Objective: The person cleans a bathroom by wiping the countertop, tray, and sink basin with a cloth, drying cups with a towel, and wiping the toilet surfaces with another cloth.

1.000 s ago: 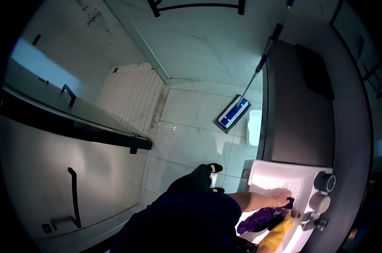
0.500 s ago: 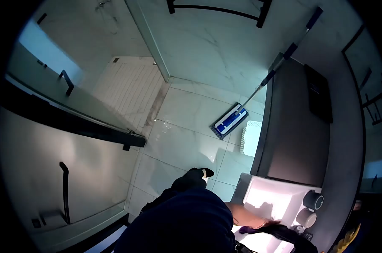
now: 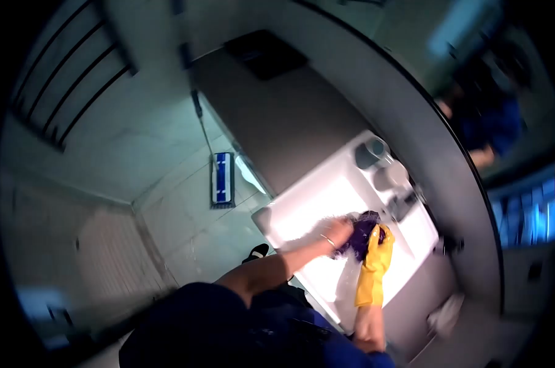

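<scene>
1. Head view, step in hand: looks like handling a bunched purple cloth (image 3: 364,236) w/ both hands, down inside a white basin (image 3: 326,196), toward the tap side.
2. L hand (image 3: 338,232), bare, bracelet (image 3: 328,240) at wrist: right at the cloth's L edge. Blurred, so can't tell whether gripping or only touching.
3. R hand (image 3: 380,242), in a long yellow glove (image 3: 369,288): curled tight around the cloth's R part.
4. Next move, as judged: calls for a firm two-sided hold, cloth low within the basin walls, allowing for limp, prob. wet and slippery fabric.
5. Materials: soft, crumpled textile, no fixed shape; smooth, bendy glove, prob. rubber; hard glossy basin, approx. rectangular, v. brightly lit.
6. On the basin ledge: round grey cup (image 3: 370,153), paler cup (image 3: 391,178) just beside, then the tap (image 3: 403,205), blurred.
7. Bkgd: flat matte grey desk (image 3: 277,116) adjoining the basin; on the tiled floor (image 3: 185,230), flat mop head (image 3: 223,178), blue/white plate w/ dark fringed pad.
</scene>
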Motion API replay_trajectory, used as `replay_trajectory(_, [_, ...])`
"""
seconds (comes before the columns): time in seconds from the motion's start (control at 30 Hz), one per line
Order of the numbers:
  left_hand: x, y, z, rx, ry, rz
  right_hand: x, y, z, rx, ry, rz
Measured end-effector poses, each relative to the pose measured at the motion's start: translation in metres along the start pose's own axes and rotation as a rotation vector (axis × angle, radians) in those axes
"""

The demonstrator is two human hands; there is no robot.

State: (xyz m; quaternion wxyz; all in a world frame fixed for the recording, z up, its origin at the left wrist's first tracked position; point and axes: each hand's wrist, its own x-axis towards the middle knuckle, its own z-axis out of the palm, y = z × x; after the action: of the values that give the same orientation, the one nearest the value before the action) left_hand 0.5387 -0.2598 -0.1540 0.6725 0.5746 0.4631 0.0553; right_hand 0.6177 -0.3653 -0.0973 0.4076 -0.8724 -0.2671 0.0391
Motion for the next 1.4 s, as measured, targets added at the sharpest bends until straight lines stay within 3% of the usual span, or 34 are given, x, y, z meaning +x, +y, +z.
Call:
replay_trajectory(0.03, [-0.004,-0.002,-0.025,-0.075,0.051,0.294,0.0,0.029,-0.012,0.099,-0.054,0.122])
replay_trajectory(0.07, [0.015,-0.008,-0.035,-0.107,0.142,0.291,-0.004,0.036,-0.03,-0.083,-0.013,0.055])
replay_trajectory(0.1, [0.031,-0.011,-0.043,-0.208,0.021,0.294,0.001,0.045,-0.048,-0.14,-0.177,0.051])
replay_trajectory(0.17, [0.049,-0.011,-0.059,0.114,-0.134,0.349,-0.007,0.038,-0.059,-0.471,-0.234,-0.089])
replay_trajectory(0.2, [0.055,-0.018,-0.044,0.624,0.201,0.4,0.001,0.039,-0.053,-0.442,-0.241,-0.017])
replay_trajectory(0.27, [0.036,-0.004,-0.034,0.891,0.442,0.633,-0.001,0.028,-0.03,-0.367,-0.153,0.237])
replay_trajectory(0.33, [0.054,-0.031,-0.012,1.063,0.511,0.699,0.004,0.021,-0.001,-0.478,-0.141,0.366])
replay_trajectory(0.37, [0.056,-0.035,-0.004,1.165,0.525,0.75,0.002,0.025,0.014,-0.578,-0.113,0.257])
replay_trajectory(0.47, [0.064,-0.031,0.003,1.261,0.357,0.831,0.013,0.059,0.032,-0.625,-0.144,-0.123])
replay_trajectory(0.53, [0.071,-0.023,0.009,1.259,0.211,0.753,0.039,0.049,0.031,-0.676,-0.416,0.015])
replay_trajectory(0.57, [0.073,-0.019,0.011,1.244,0.084,0.659,0.053,0.06,0.041,-0.546,-0.394,0.141])
replay_trajectory(0.6, [0.082,-0.027,0.013,1.009,0.114,0.703,0.044,0.058,0.039,-0.541,-0.378,0.151])
replay_trajectory(0.67, [0.093,-0.039,0.021,0.299,0.06,0.527,0.024,0.049,0.037,0.301,-0.125,0.121])
replay_trajectory(0.7, [0.088,-0.035,0.024,-0.217,-0.082,0.252,0.015,0.035,0.036,0.47,-0.065,0.088])
replay_trajectory(0.73, [0.081,-0.034,0.021,-0.529,-0.178,0.126,0.003,0.021,0.038,0.64,-0.008,0.061])
replay_trajectory(0.8, [0.029,0.009,0.01,-0.982,-0.435,-0.242,-0.007,-0.012,0.028,0.307,0.092,-0.221])
replay_trajectory(0.83, [0.016,0.017,0.007,-0.964,-0.434,-0.308,-0.013,-0.04,0.016,0.239,0.015,-0.124])
replay_trajectory(0.87, [0.02,0.013,0.002,-1.09,-0.857,-0.219,-0.017,-0.05,0.01,0.243,0.025,-0.116])
replay_trajectory(0.93, [0.023,-0.001,0.006,-1.223,-0.705,-0.354,-0.02,-0.06,0.005,-0.091,0.138,-0.467])
replay_trajectory(0.97, [0.042,-0.031,0.017,-1.17,-0.716,-0.123,-0.018,-0.047,0.017,-0.116,0.151,-0.502])
replay_trajectory(1.0, [0.025,-0.014,0.017,-1.164,-0.722,-0.132,-0.013,-0.038,0.014,-0.051,-0.042,-0.377])
replay_trajectory(1.07, [-0.002,0.022,0.013,-0.708,-0.435,-0.262,0.009,-0.009,0.01,-0.176,-0.201,-0.148])
replay_trajectory(1.13, [0.017,0.005,-0.011,-0.374,-0.325,-0.038,0.023,0.037,0.0,-0.28,-0.239,0.153])
replay_trajectory(1.2, [0.027,0.014,-0.033,-0.168,-0.333,0.284,0.019,0.06,-0.032,-0.426,-0.252,0.291])
replay_trajectory(1.23, [0.04,0.013,-0.047,0.12,-0.3,0.452,0.012,0.055,-0.038,-0.431,-0.263,0.275])
replay_trajectory(1.27, [0.032,0.031,-0.058,0.337,-0.28,0.449,-0.003,0.047,-0.044,-0.546,-0.155,0.125])
replay_trajectory(1.3, [0.041,0.029,-0.059,0.51,-0.125,0.467,-0.011,0.041,-0.048,-0.654,-0.042,-0.02])
replay_trajectory(1.33, [0.049,0.025,-0.058,0.681,0.03,0.481,-0.009,0.032,-0.042,-0.643,-0.294,0.163])
replay_trajectory(1.4, [0.057,0.0,-0.033,0.91,0.319,0.647,-0.015,0.027,-0.021,-0.653,-0.356,0.201])
